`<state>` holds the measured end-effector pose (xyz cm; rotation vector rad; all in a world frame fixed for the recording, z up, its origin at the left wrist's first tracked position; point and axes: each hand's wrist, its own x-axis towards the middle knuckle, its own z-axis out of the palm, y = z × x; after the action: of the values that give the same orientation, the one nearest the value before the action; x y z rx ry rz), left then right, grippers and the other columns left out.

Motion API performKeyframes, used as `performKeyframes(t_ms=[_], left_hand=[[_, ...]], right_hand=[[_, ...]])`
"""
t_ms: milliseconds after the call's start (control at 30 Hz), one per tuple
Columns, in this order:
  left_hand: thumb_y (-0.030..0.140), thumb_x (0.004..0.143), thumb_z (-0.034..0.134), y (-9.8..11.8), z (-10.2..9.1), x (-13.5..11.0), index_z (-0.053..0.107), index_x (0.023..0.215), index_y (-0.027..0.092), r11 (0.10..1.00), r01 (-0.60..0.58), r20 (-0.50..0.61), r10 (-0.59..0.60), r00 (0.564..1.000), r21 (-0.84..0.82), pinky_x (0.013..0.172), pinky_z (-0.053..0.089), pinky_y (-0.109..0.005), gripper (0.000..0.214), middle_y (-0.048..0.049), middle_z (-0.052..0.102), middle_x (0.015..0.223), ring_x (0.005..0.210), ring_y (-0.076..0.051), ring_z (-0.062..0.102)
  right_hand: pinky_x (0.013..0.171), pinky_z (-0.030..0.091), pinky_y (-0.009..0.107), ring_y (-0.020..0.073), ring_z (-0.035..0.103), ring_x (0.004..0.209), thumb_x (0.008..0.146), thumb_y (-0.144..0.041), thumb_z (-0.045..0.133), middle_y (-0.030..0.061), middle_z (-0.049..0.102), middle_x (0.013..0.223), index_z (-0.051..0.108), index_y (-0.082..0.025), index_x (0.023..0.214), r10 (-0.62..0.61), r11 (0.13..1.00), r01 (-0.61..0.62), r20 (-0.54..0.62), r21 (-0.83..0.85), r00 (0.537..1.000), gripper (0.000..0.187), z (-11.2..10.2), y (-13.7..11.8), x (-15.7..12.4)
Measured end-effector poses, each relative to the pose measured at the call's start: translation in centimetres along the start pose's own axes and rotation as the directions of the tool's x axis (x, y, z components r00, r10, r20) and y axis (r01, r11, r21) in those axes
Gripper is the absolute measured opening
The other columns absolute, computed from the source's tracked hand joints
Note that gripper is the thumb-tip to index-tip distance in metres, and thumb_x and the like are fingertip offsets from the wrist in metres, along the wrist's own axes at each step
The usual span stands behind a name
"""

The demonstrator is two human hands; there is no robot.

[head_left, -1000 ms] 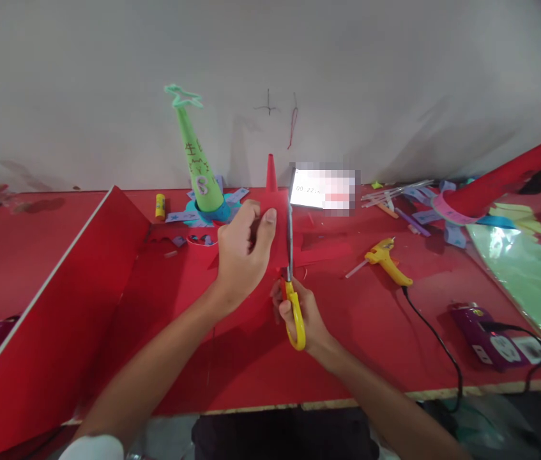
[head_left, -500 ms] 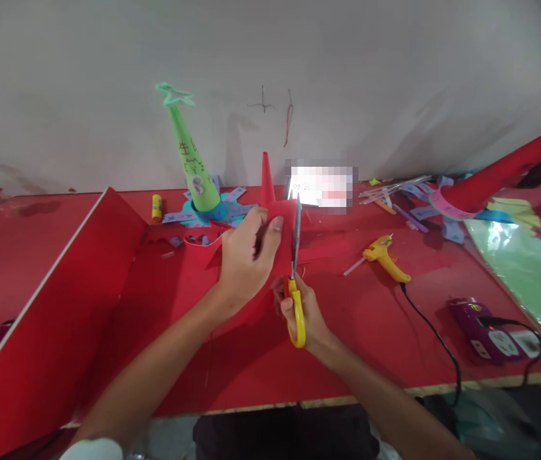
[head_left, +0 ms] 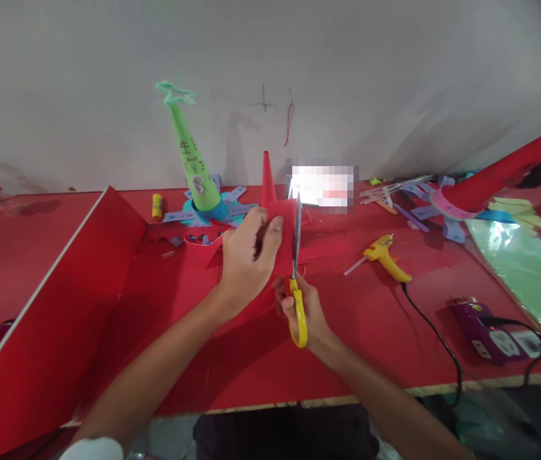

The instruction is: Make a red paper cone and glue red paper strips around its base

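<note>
Between its thumb and fingers my left hand (head_left: 251, 255) pinches a piece of red paper (head_left: 285, 239) above the table. My right hand (head_left: 311, 313) grips scissors (head_left: 297, 306) with yellow handles, fingers wrapped round the loops. Their blades point up and away along the paper's right edge; whether they are cutting into it I cannot tell. Just behind the paper stands a narrow red cone (head_left: 267, 179). To the left of my left hand lies a curled red paper strip (head_left: 203, 246).
A green paper cone (head_left: 193, 160) and a glue stick (head_left: 156, 207) stand at the back left. On the right are a yellow glue gun (head_left: 388, 259) with a black cord, a purple power strip (head_left: 485, 332) and a red cone hat (head_left: 504, 172). A red panel (head_left: 59, 306) rises at left.
Almost nothing differs. The scissors have shifted very slightly to the right with my right hand, while my left hand keeps its place on the paper.
</note>
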<state>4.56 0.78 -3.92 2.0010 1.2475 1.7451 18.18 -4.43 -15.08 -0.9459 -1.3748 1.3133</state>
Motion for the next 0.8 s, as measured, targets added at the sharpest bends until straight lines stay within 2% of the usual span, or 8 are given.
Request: performKeyframes(t_ms=[133,367,533,667,800], left_hand=[[0.027,0.108,0.056,0.0,-0.1,0.1,0.037,0.078,0.022,1.000,-0.003,0.004,0.003,1.000,0.017,0.046,0.023,-0.023,0.036,0.0082,0.030,0.062,0.052,-0.007,0.025],[0.025,0.107,0.058,0.0,0.0,0.0,0.037,0.077,0.022,0.998,-0.034,0.023,0.033,0.999,0.051,0.045,0.023,-0.022,0.037,0.0092,0.029,0.061,0.050,-0.006,0.026],[0.025,0.107,0.058,0.0,0.1,0.1,0.036,0.077,0.022,0.999,-0.025,0.025,0.024,0.999,0.046,0.044,0.022,-0.022,0.037,0.0090,0.029,0.061,0.050,-0.006,0.025],[0.027,0.107,0.058,0.0,0.1,0.0,0.034,0.077,0.023,1.000,0.001,0.024,-0.002,1.000,0.025,0.044,0.022,-0.023,0.039,0.0090,0.027,0.060,0.050,-0.007,0.024],[0.030,0.108,0.057,-0.1,0.2,0.0,0.036,0.076,0.022,1.000,0.011,0.025,-0.012,1.000,0.020,0.046,0.024,-0.024,0.039,0.0085,0.029,0.061,0.050,-0.007,0.026]], right_hand=[[0.049,0.040,0.024,0.0114,0.044,0.059,0.087,-0.087,0.062,-0.0029,0.052,0.077,0.059,-0.024,0.096,0.005,1.000,-0.005,-0.004,0.000,1.000,0.064,0.0,-0.3,0.0],[0.046,0.040,0.024,0.0099,0.043,0.053,0.081,-0.094,0.063,-0.0048,0.050,0.073,0.058,-0.024,0.097,0.030,0.999,-0.029,-0.033,0.025,0.999,0.072,0.0,-0.9,0.2],[0.046,0.043,0.023,0.0093,0.043,0.054,0.081,-0.093,0.064,-0.0040,0.051,0.075,0.057,-0.024,0.093,0.048,0.998,-0.047,-0.040,0.031,0.998,0.071,0.1,-1.7,0.4],[0.051,0.046,0.024,0.0115,0.047,0.060,0.082,-0.092,0.064,-0.0026,0.053,0.073,0.056,-0.023,0.085,0.002,0.999,-0.005,-0.062,-0.047,0.998,0.069,-0.1,-2.0,0.4],[0.051,0.043,0.025,0.0113,0.046,0.057,0.082,-0.094,0.061,-0.0023,0.055,0.069,0.055,-0.023,0.081,-0.027,0.995,0.020,-0.073,-0.103,0.997,0.072,-0.2,-1.9,0.3]])
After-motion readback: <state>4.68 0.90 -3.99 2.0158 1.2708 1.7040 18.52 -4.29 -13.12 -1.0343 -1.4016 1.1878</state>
